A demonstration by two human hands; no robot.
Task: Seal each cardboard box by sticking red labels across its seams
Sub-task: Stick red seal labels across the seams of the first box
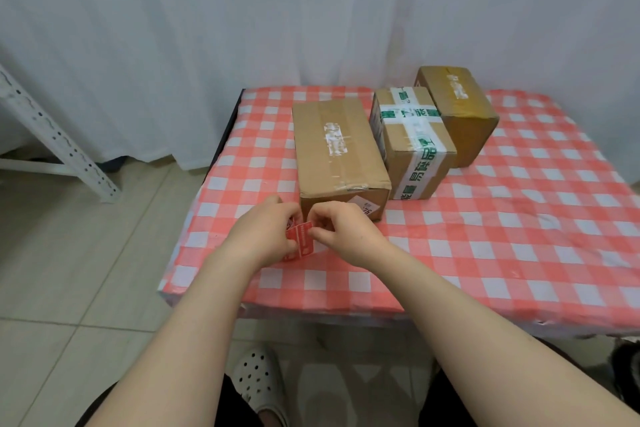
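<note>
I am holding the strip of red labels [304, 242] just below frame centre, over the checked tablecloth [519, 236]. My left hand [263, 236] is gripping the strip from the left to steady it. My right hand [341, 236] is pinching its right edge, thumb against forefinger, probably to peel one label free. I am working directly in front of the plain cardboard box [337, 153], likely first in line. The green-taped box [412, 142] and darker box [457, 111] are sitting further toward upper right. No box is showing a red label

Red labels [304, 237] half hidden; print illegible.
</note>
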